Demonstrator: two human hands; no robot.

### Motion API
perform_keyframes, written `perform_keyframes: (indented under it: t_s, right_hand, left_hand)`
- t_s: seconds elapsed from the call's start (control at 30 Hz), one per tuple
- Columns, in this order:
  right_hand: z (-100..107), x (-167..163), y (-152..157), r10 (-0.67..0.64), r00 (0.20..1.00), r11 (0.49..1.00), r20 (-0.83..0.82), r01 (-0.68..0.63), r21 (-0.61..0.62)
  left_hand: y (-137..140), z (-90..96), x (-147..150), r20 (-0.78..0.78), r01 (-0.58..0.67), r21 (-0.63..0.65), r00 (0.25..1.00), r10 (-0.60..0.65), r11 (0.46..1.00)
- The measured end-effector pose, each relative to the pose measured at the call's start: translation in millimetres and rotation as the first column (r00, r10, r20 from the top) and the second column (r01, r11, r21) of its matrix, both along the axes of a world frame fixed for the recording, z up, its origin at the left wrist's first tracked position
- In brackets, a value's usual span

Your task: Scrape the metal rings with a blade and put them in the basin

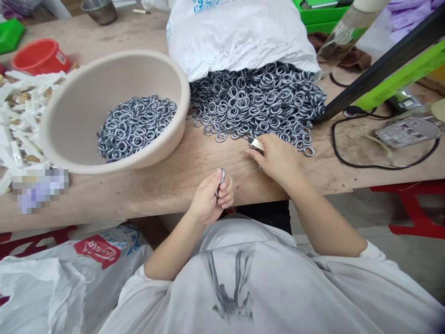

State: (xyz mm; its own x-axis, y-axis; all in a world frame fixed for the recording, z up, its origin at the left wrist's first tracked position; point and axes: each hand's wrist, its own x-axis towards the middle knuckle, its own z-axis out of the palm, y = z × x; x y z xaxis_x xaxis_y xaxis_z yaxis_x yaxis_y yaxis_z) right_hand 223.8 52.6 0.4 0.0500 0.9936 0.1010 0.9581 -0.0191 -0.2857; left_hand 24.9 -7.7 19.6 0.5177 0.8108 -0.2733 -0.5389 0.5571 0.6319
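A grey ring (221, 177) is pinched between the thumb and fingers of my left hand (211, 197), just above the table's front edge. My right hand (278, 157) is closed around a small tool (256, 143) with a pale side and a dark tip; its kind is mostly hidden by the fingers. This hand rests at the near edge of a heap of grey rings (250, 102) that spills from a white sack (239, 41). Part of another ring shows under the right hand. To the left, a large beige basin (62, 139) holds many similar rings.
White strips (24, 125) lie piled at the far left near a red container (40, 56). A metal bowl (99, 11) stands at the back. On the right are a slanted black-and-green post (385, 65), a looping black cable (368, 166) and a clear bottle (403, 132).
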Motion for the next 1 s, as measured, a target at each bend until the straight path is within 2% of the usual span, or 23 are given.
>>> perform_keyframes:
  t_s: [0.1,0.2,0.27,0.33,0.37,0.4,0.43,0.5,0.53,0.6,0.73,0.87,0.93,1.0]
  right_hand:
    - [0,-1,10,-0.036,0.989,0.996,0.146,0.047,-0.074]
    - [1,-4,12,-0.047,0.989,0.994,0.143,0.061,-0.096]
    - [2,-6,8,-0.028,0.999,0.998,0.031,0.029,-0.049]
    - [4,-10,-2,0.047,0.969,0.999,-0.244,-0.044,0.018]
    - [6,-13,-8,0.1,0.895,0.995,-0.434,-0.093,0.038]
    - [7,-17,-14,0.14,0.769,0.988,-0.623,-0.147,0.041]
    - [8,-22,-21,0.149,0.609,0.98,-0.779,-0.197,0.034]
    - [9,-34,-35,0.087,0.312,0.965,-0.946,-0.263,0.002]
    - [9,-40,-40,0.045,0.22,0.964,-0.974,-0.267,-0.015]
    - [9,-52,-49,-0.018,0.141,0.97,-0.99,-0.236,-0.052]
    - [6,-66,-55,-0.06,0.167,0.985,-0.984,-0.149,-0.085]
    - [8,-55,-52,0.067,0.236,0.988,-0.969,-0.149,0.032]
    - [10,-43,-51,0.183,0.33,0.969,-0.926,-0.217,0.114]
    - [13,-33,-52,0.307,0.488,0.937,-0.817,-0.305,0.17]
  left_hand:
    - [5,-1.3,-2,0.013,-0.022,-0.034,1.0,0.023,0.999]
    - [6,-3.0,-3,0.003,-0.037,-0.038,0.999,0.037,0.999]
    - [6,-4.9,-5,-0.025,-0.054,-0.032,0.998,0.053,0.998]
    - [6,-7.7,-6,-0.088,-0.086,-0.005,0.993,0.085,0.996]
    - [7,-9.5,-6,-0.128,-0.102,0.02,0.986,0.104,0.995]
    - [8,-11.2,-6,-0.165,-0.114,0.047,0.979,0.121,0.992]
    - [10,-12.9,-6,-0.195,-0.122,0.071,0.972,0.134,0.99]
    - [11,-16.0,-2,-0.219,-0.128,0.095,0.965,0.147,0.987]
    - [11,-17.3,0,-0.223,-0.132,0.095,0.963,0.15,0.987]
    - [9,-19.8,6,-0.237,-0.142,0.091,0.958,0.16,0.986]
    - [3,-23.8,15,-0.267,-0.136,0.131,0.949,0.167,0.982]
    - [1,-23.5,13,-0.262,-0.127,0.168,0.95,0.168,0.978]
    - [2,-22.2,10,-0.254,-0.125,0.177,0.952,0.168,0.976]
    - [3,-21.0,7,-0.241,-0.127,0.182,0.956,0.169,0.975]
